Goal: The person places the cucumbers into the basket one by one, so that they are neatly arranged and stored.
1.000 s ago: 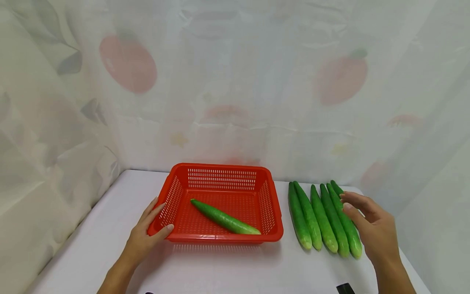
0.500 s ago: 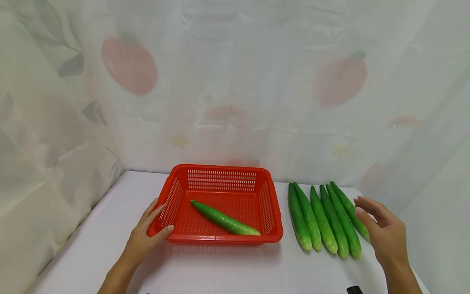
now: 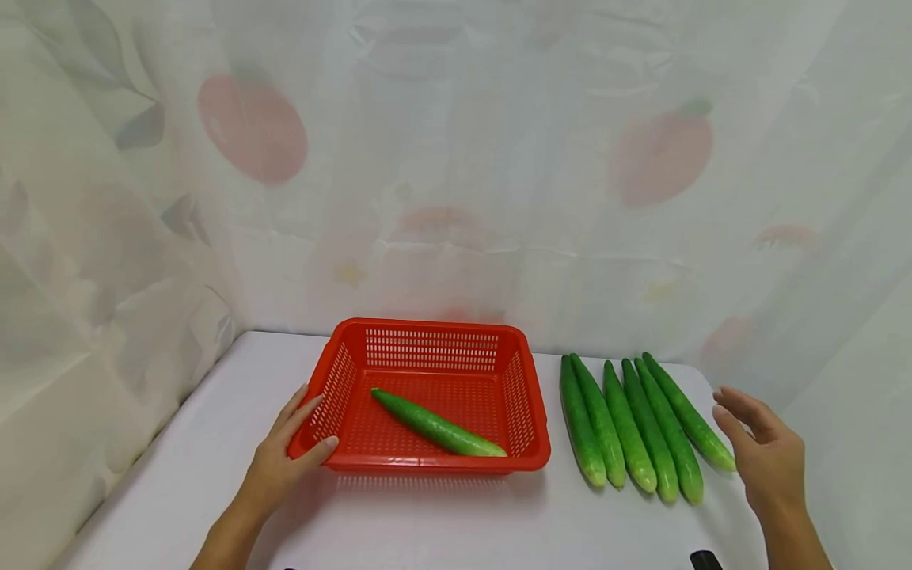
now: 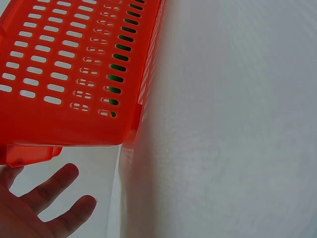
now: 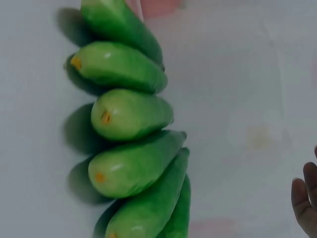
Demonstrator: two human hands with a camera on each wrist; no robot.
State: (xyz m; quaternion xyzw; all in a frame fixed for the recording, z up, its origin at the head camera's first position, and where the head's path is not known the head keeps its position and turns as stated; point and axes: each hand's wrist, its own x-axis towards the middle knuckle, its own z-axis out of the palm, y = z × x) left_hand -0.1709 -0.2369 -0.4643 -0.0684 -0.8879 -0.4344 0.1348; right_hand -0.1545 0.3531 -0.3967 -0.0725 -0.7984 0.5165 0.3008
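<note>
While the left hand (image 3: 278, 459), fingers spread, touched the red basket (image 3: 420, 461), the empty right hand (image 3: 769, 455) stood just right of the outermost cucumber (image 3: 689, 412), angled front-right from the worktop's (image 3: 570, 530) back edge.

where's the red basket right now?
In the head view, the red basket stands on the white table, left of the row of cucumbers, left hand at its near left corner.

You are in a small screened-off booth — whether it stands in a home, lab or workshop, you cannot tell. Pale, creased sheeting (image 3: 456, 166) lines the back and both sides of your white table (image 3: 420, 526), printed with faded red fruit (image 3: 258, 133) and a yellow star (image 3: 349, 273).
</note>
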